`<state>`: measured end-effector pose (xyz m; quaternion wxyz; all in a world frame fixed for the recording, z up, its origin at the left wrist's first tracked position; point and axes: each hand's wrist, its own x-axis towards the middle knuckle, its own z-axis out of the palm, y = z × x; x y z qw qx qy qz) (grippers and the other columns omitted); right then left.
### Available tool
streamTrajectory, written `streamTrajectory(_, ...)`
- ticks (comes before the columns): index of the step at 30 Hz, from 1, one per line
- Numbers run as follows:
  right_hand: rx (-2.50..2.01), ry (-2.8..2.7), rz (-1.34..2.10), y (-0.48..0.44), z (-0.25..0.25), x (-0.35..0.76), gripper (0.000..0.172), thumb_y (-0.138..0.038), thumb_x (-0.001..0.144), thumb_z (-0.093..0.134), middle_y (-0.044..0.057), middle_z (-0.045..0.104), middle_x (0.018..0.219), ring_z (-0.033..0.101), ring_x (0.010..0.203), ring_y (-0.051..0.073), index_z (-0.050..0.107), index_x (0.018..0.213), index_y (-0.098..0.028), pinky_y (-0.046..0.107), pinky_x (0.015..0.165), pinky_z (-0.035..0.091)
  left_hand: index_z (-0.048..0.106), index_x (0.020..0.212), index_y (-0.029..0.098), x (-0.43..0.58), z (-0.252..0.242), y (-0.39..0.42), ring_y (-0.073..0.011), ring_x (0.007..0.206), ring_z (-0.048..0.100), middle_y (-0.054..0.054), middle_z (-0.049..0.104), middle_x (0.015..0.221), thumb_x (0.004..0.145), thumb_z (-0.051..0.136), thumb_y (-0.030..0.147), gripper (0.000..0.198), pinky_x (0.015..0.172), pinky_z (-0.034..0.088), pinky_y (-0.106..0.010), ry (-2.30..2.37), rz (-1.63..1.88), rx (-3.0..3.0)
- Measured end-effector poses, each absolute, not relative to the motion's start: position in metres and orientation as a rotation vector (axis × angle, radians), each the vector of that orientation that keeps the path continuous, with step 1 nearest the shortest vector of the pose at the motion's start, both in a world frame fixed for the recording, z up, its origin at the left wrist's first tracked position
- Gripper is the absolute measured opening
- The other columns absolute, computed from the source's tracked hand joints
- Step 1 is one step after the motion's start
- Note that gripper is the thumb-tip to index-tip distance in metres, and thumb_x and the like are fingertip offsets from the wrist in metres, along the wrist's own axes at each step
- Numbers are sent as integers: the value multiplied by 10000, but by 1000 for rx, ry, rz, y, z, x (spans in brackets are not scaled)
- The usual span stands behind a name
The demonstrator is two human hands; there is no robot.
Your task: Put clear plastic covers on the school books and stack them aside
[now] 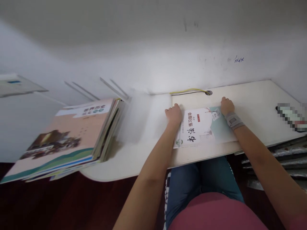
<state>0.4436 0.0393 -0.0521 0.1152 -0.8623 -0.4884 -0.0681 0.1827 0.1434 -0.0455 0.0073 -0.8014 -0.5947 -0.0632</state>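
from my station i see the booklet (202, 129) closed, cover up, on the desk (136, 161), apart from the stacked books (72, 127). my left hand (174, 115) and right hand (227, 106) sit apart at its sides; whether they grip, i can't tell. handling looks unfinished.

A stack of books (69, 137) is crowding the left side of the bench (256, 102), and the wall (172, 60) is closing off the back. Bare bench is leaving passage between the right hand (227, 107) and the phone (291, 118).
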Motion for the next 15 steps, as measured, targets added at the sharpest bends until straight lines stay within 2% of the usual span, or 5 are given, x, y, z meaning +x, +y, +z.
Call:
streamTrajectory(3, -2513, -1453, -209, 43, -55, 450, 357, -82, 885, 266, 244, 616, 1004, 577, 930, 288, 529, 1126, -56, 396, 781, 423, 497, 1206, 109, 179, -43, 141, -306, 1046, 594, -202, 653, 1082, 927, 292, 188, 354, 877, 368, -422, -1839, -219, -2505)
streamTrajectory(5, -2501, -1473, -213, 43, -56, 452, 367, -64, 870, 264, 238, 619, 984, 580, 912, 285, 532, 1121, -53, 394, 778, 420, 420, 1327, 111, 182, -36, 135, -314, 1130, 548, -215, 586, 1227, 918, 305, 182, 431, 909, 378, -437, -1802, -226, -2510)
streamTrajectory(9, -2485, -1494, -216, 44, -60, 451, 370, -68, 858, 276, 224, 614, 962, 580, 898, 289, 532, 1124, -67, 391, 763, 413, 294, 1444, 87, 206, -27, 102, -293, 1391, 272, -180, 327, 1502, 942, 250, 226, 523, 1098, 240, -466, -1611, -171, -2653)
streamTrajectory(12, -2476, -1502, -208, 44, -59, 458, 354, -83, 857, 291, 225, 604, 971, 585, 889, 291, 548, 1101, -78, 396, 752, 417, 319, 1429, 18, 227, -33, 68, -323, 1413, 214, -198, 305, 1509, 954, 207, 416, 630, 1133, 189, -483, -1528, -67, -2841)
streamTrajectory(15, -2457, -1522, -191, 42, -46, 469, 327, -126, 859, 341, 198, 609, 949, 595, 832, 271, 555, 1105, -95, 401, 742, 435, 258, 1461, 19, 236, -45, 46, -349, 1425, 165, -188, 218, 1544, 943, 148, 479, 701, 1141, 147, -521, -1571, -82, -2888)
